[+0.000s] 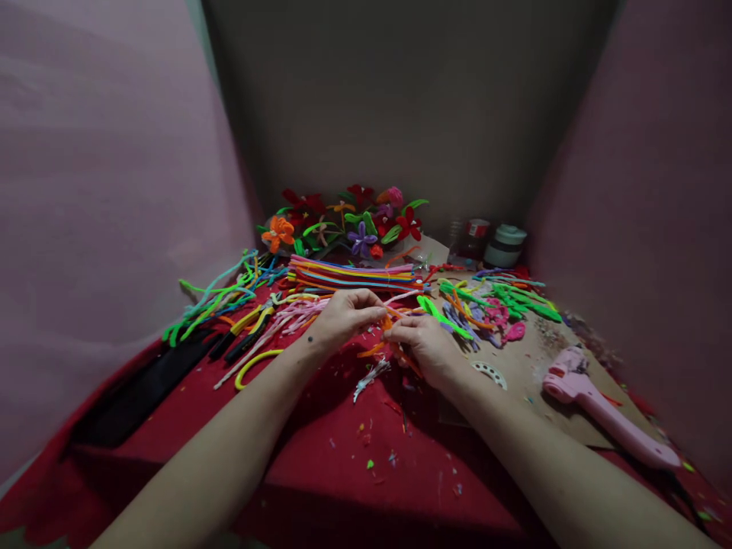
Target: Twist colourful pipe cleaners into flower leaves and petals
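Orange pipe cleaners (374,350) are pinched between my two hands above the red cloth, their ends sticking out to the left and below. My left hand (350,311) closes thumb and forefinger on the upper part. Close beside it, my right hand (422,341) grips the orange piece from the right, its fingers bent together. A bundle of white thin strips (371,380) lies just below the hands. Behind them sits a stack of straight multicoloured pipe cleaners (354,273). Pink pipe cleaners (294,320) spread out left of my left hand.
Pliers (243,328) with yellow-black handles lie left, near green pipe cleaners (214,297). At right, a pink glue gun (609,408) rests on a cardboard sheet (529,408). Pipe-cleaner flowers (360,240) and a lidded jar (505,245) stand at the back. Scraps dot the red cloth (320,457).
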`<state>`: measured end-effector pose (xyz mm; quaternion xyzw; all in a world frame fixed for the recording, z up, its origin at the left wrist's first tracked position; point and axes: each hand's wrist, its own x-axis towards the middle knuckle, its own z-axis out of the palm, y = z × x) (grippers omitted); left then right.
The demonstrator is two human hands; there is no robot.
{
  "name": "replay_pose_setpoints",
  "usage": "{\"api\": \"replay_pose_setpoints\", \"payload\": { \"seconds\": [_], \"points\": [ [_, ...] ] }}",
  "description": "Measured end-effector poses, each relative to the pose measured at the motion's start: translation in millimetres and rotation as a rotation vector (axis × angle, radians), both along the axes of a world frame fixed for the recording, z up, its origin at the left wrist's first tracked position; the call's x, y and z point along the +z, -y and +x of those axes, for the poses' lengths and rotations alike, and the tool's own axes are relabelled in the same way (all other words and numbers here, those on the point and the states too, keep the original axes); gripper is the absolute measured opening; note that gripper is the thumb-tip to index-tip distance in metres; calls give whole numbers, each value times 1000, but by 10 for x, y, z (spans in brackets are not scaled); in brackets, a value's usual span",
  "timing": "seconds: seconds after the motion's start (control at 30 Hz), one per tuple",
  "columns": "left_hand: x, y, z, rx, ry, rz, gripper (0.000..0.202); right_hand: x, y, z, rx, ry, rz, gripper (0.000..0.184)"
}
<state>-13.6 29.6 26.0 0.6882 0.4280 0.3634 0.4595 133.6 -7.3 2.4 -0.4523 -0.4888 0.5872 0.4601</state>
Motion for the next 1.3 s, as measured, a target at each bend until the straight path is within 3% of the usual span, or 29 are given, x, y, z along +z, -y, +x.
{"api": "replay_pose_setpoints", "payload": {
  "seconds": [0.17, 0.27, 0.43, 0.57, 0.77, 1.03, 1.3],
  "points": [
    [-18, 1, 2, 9, -245, 227, 13, 46, 37, -24, 3, 92, -19, 19],
    [-45, 1, -4, 25, -307, 286, 11, 63, 52, -33, 34, 77, -10, 23],
    [-24, 23, 17, 21, -171, 143, 10, 27, 48, -19, 80, 50, 5, 24],
    [2, 18, 3, -4, -6, 1, 20, -87, -16, 10, 33, -49, 2, 19],
    [-16, 11, -42, -182, 52, -141, 22, -141, -45, 24, -37, -46, 12, 20],
    [-37, -9, 30, -89, 18, -93, 20, -73, -25, 4, -88, -40, -44, 20],
    [-94, -2, 48, -143, 17, -165, 15, -141, -60, -15, -168, -21, 38, 12]
  ]
}}
